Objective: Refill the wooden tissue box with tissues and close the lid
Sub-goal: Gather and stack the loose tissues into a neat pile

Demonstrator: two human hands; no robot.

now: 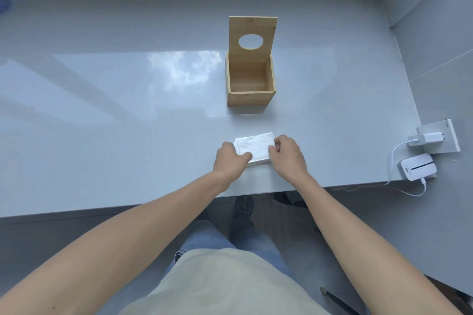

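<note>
A light wooden tissue box (251,100) stands on the grey counter, empty inside. Its hinged lid (252,30) is raised upright at the back and has a round hole in it. Nearer to me, close to the counter's front edge, lies a white stack of tissues (256,147). My left hand (229,161) grips the stack's left side, thumb on top. My right hand (288,155) holds its right side with the fingers curled over the edge. The stack rests flat on the counter.
The glossy grey counter (128,123) reflects the sky. At the right edge a white wall socket (439,137) holds a white charger (425,138), with a cable running to a small white device (417,167). A wall bounds the right side. My legs show below the counter.
</note>
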